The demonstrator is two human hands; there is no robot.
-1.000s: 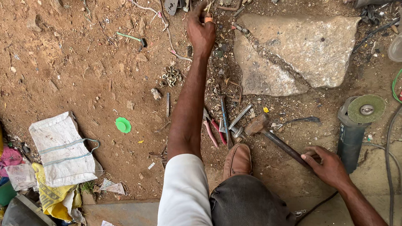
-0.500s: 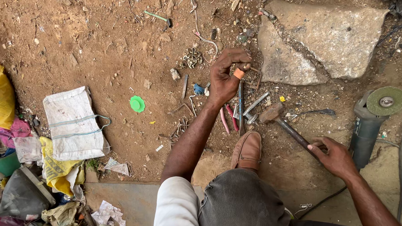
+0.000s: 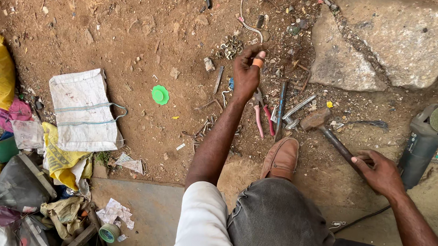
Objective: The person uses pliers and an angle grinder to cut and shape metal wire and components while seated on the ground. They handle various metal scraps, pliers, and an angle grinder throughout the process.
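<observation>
Clearly the right hand [image 3: 383, 173] grips the hammer [image 3: 326, 129] handle; the left hand [image 3: 246, 73] pinches something small, perhaps orange. Better steady it low before striking.

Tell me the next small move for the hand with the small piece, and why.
Probably lower the left hand to set the small orange piece on the ground before the hammer: it is pinched above the tools, while the right hand grips the handle, head resting down.
</observation>
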